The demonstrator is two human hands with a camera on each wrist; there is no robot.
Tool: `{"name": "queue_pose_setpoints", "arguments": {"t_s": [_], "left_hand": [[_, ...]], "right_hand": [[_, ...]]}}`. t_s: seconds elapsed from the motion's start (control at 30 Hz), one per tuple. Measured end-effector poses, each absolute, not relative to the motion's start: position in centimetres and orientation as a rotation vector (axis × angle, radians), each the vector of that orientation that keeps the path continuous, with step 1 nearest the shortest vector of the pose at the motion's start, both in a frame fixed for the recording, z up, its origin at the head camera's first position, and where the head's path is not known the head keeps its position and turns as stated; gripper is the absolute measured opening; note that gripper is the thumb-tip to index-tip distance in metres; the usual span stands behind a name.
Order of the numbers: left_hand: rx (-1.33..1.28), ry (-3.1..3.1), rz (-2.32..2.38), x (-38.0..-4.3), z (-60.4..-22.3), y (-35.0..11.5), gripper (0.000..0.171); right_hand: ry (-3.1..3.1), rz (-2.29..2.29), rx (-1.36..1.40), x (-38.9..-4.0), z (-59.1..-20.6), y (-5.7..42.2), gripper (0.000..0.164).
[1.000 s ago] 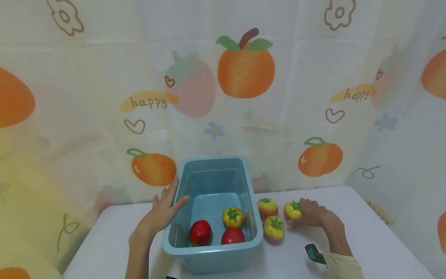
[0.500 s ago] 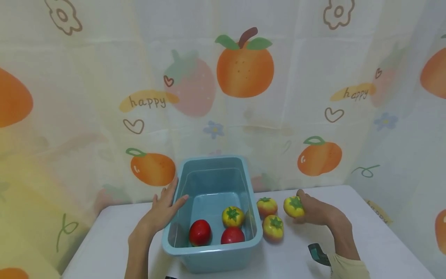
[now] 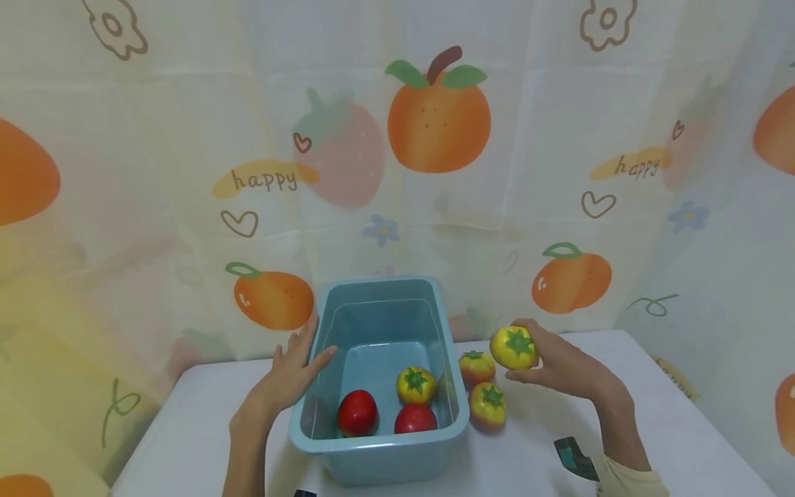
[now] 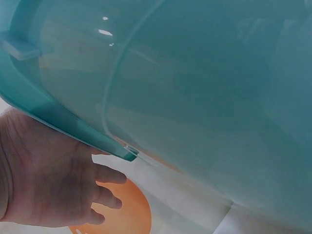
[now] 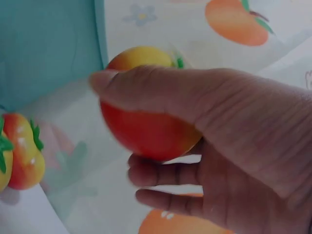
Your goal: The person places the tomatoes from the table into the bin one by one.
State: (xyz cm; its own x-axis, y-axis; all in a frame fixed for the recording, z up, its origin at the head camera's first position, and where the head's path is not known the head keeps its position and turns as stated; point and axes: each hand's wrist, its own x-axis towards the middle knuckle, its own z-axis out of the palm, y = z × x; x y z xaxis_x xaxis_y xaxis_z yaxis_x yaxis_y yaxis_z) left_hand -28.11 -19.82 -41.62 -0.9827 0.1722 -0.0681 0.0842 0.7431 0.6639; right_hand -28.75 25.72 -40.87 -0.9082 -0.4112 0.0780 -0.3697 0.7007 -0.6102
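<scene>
In the head view my right hand (image 3: 562, 362) holds a yellow-and-red tomato (image 3: 514, 347) with a green leafy top, raised off the table. The right wrist view shows my thumb across this tomato (image 5: 151, 129) and fingers beneath it. Two more tomatoes, one farther back (image 3: 477, 368) and one nearer (image 3: 488, 407), sit against the right side of a blue plastic bin (image 3: 380, 447). Inside the bin lie two red tomatoes (image 3: 357, 413) and one yellow tomato (image 3: 416, 386). My left hand (image 3: 290, 376) rests on the bin's left rim, fingers outstretched outside, thumb over the edge.
A white table (image 3: 671, 407) carries everything. Right behind it hangs a fruit-printed curtain (image 3: 497, 207), which also covers the sides. A dark device (image 3: 574, 459) sits at my right wrist, by a beige sleeve (image 3: 633, 480).
My right hand has taken hold of the tomato, lifted it from the table and brought it slightly left. The left hand and the bin have stayed in place.
</scene>
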Motion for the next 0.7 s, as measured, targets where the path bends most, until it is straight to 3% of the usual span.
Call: {"name": "queue_pose_setpoints", "arguments": {"t_s": [0.4,0.7], "left_hand": [[0.206,2.815,1.062,-28.1,-41.6,-19.8,0.09],[0.216,2.813,1.073,-28.1,-41.4,-19.7,0.091]], "right_hand": [[3.106,-1.122,-0.729,-28.0,-39.9,22.8,0.077],[3.084,-1.224,-0.667,-27.0,-39.0,19.1,0.1]]}}
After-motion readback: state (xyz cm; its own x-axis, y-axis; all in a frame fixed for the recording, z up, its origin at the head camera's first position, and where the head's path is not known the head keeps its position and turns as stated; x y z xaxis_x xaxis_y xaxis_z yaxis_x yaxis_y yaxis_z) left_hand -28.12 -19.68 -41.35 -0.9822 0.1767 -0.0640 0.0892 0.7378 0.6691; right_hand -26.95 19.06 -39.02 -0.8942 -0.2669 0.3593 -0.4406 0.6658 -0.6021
